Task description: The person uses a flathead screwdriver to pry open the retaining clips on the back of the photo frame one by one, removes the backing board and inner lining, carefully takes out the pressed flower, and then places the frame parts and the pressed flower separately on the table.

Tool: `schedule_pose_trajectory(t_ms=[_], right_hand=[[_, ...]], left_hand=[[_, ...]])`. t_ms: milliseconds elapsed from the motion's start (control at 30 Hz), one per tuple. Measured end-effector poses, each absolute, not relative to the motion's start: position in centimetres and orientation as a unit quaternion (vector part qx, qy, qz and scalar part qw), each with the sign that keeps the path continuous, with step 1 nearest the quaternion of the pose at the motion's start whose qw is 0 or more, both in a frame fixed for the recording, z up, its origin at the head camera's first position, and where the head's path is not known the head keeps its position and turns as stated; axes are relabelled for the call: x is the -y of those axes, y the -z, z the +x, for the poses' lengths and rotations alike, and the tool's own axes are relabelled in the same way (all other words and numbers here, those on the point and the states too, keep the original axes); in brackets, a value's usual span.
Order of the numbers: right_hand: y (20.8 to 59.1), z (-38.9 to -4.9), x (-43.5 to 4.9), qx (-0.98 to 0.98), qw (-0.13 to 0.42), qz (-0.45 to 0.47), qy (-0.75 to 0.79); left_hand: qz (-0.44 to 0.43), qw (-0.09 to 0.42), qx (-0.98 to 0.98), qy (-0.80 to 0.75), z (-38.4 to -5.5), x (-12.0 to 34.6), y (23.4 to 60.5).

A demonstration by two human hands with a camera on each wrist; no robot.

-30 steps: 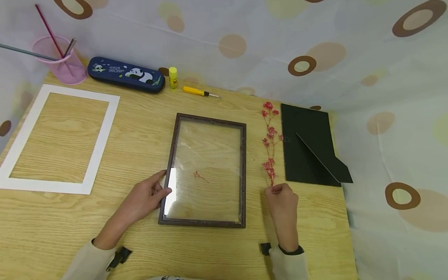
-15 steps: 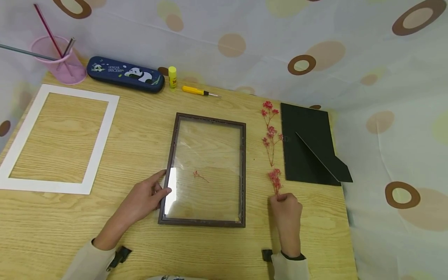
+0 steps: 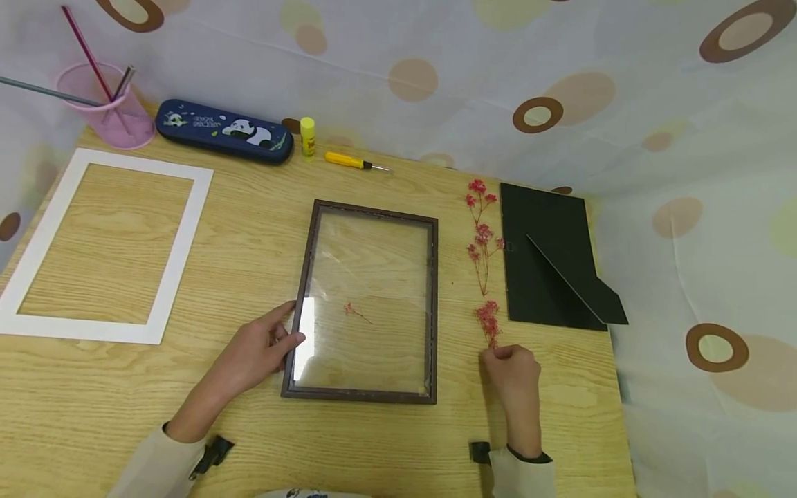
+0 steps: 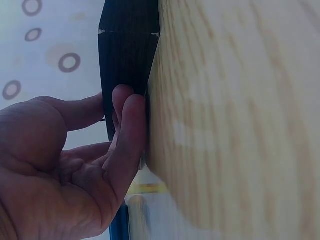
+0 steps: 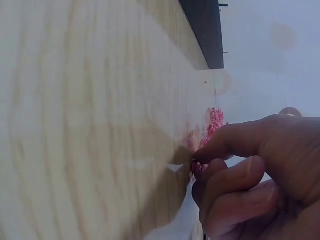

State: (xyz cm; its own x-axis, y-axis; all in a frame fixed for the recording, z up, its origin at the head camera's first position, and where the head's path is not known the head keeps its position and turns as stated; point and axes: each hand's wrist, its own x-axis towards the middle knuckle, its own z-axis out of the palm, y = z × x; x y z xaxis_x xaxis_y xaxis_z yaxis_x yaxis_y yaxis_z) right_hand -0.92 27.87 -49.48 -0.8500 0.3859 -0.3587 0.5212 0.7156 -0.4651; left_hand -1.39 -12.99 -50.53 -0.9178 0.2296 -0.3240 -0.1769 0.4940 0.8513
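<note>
A dark brown picture frame (image 3: 434, 304) with a clear pane lies on the wooden table, and a tiny red sprig (image 3: 350, 310) shows within it. My left hand (image 3: 252, 353) holds the frame's left side, thumb over the rim; in the left wrist view its fingers lie along the dark side wall (image 4: 129, 60). To the right of the frame, my right hand (image 3: 515, 377) pinches the lower end of a pink dried flower sprig (image 3: 488, 319) low over the table. Two more dried flower sprigs, an upper one (image 3: 478, 197) and a middle one (image 3: 482, 238), lie beyond it.
A black backing board (image 3: 548, 214) with its stand raised lies at right. At left is a white mat (image 3: 87, 328). Along the back stand a pink pen cup (image 3: 127, 128), a panda pencil case (image 3: 218, 138), a yellow glue stick (image 3: 308, 142) and a yellow-handled screwdriver (image 3: 345, 160).
My right hand has drawn the lowest sprig toward me and slightly right, apart from the middle sprig, and now barely moves. The left hand and the frame have stayed put.
</note>
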Motion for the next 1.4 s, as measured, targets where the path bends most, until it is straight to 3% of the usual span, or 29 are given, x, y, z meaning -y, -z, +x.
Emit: schedule_pose_trajectory(t_ms=[433, 667, 933, 1200, 1400], right_hand=[[46.7, -1.8, -28.1, -0.918, 0.163, 0.229, 0.279], [43.2, -3.3, -26.4, -0.94, 0.094, 0.18, 0.274], [40.6, -5.1, -22.8, -0.945, 0.058, 0.12, 0.3], [40.6, -6.0, -18.7, -0.952, 0.056, 0.018, 0.301], [42.0, -6.0, -16.0, -0.95, 0.093, -0.043, 0.296]], left_hand=[[0.021, 0.215, -0.841, -0.496, -1.8, 13.2, 50.3], [0.019, 0.223, -0.838, -0.497, -1.7, 13.3, 50.1], [0.016, 0.233, -0.837, -0.494, -1.7, 13.2, 50.1], [0.012, 0.227, -0.838, -0.497, -1.6, 13.2, 49.9], [0.01, 0.228, -0.837, -0.497, -1.4, 13.2, 49.9]])
